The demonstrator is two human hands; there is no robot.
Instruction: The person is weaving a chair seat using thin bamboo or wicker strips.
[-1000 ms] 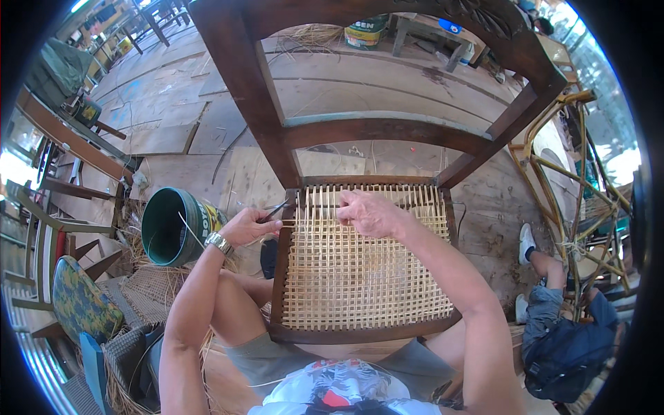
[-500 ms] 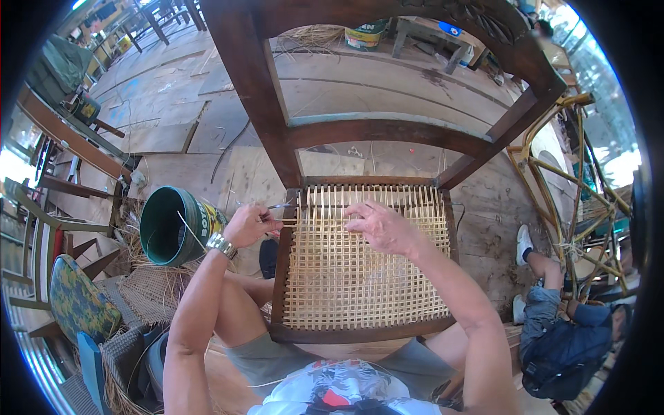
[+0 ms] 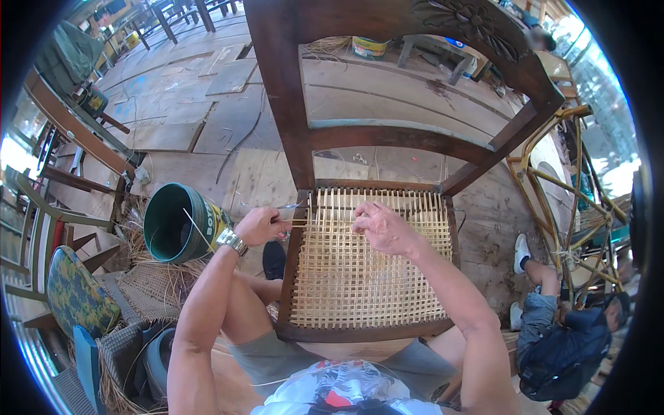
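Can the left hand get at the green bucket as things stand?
Probably yes: the green bucket sits close beside the wristwatch on that arm, with no large obstacle showing between. The left hand, at the woven cane seat's left edge, would likely need to swing outward.

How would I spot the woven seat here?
Look for the big dark wooden chair in the middle of the view. The woven seat fills the seat frame below its backrest, with the person's right hand over its far part and the left hand by its left edge. Its pale, straw-coloured open lattice sets it apart from the dark wood around it.
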